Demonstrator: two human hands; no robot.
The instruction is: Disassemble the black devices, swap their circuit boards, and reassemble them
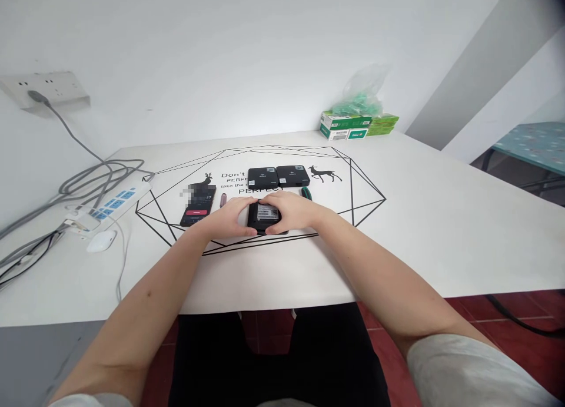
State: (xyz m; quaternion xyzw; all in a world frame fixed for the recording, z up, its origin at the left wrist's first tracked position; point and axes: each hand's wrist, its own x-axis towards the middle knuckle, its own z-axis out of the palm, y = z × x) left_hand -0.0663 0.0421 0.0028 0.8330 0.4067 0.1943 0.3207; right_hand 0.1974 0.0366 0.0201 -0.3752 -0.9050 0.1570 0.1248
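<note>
A flat black box (255, 217) with a white printed label lies near the middle of the table. My left hand (228, 219) grips its left side, thumb along the near edge. On the other side, my right hand (295, 211) wraps over the right part, fingers on the far edge and thumb near the label. Just beyond stand two similar black boxes, a left one (262, 178) and a right one (293, 176), side by side. A small pink object (223, 200) is beside my left hand, and a dark green one (306, 193) sits behind my right wrist.
A phone (198, 206) lies left of my hands. Further left are a white power strip (119, 205), coiled grey cables (103, 180) and a white earbud-like case (102, 241). Green-and-white boxes (345, 124) with a plastic bag (362, 95) stand at the back right.
</note>
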